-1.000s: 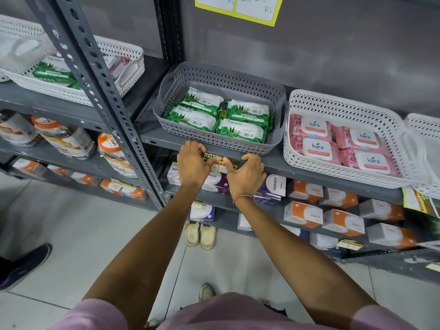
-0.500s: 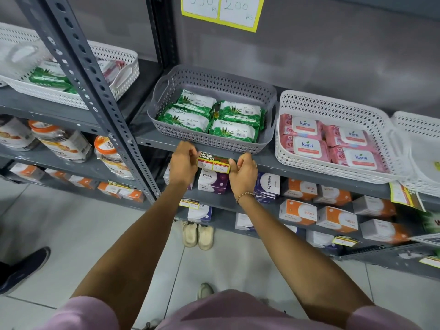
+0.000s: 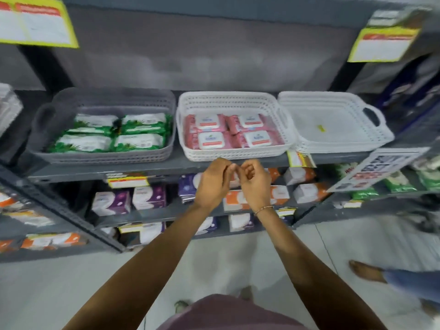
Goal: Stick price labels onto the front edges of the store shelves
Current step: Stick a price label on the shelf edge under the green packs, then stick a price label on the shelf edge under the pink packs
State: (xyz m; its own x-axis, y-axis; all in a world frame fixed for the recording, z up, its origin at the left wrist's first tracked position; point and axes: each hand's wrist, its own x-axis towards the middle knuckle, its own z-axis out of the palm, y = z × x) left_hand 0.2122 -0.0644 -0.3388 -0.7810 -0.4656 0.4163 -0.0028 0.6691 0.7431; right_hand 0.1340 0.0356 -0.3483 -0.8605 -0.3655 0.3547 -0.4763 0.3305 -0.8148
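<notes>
A yellow and red price label point(image 3: 127, 181) sits on the grey front edge of the shelf point(image 3: 78, 173), below the grey basket point(image 3: 104, 157) of green packs. My left hand point(image 3: 213, 183) and my right hand point(image 3: 256, 185) are raised together in front of the same shelf edge, below the white basket point(image 3: 235, 154) of pink packs. Their fingers are curled and the fingertips touch each other. The view is blurred, and no label shows between the fingers.
An empty white basket point(image 3: 338, 141) stands at the right, with another yellow label point(image 3: 300, 160) hanging under it. Large yellow signs point(image 3: 35, 27) hang above. A printed sheet point(image 3: 378, 170) juts out at right. Another person's foot point(image 3: 366, 271) is on the floor at right.
Both hands have left the label they were pressing under the grey basket and shifted right, meeting below the pink-pack basket. The view has swung right and up.
</notes>
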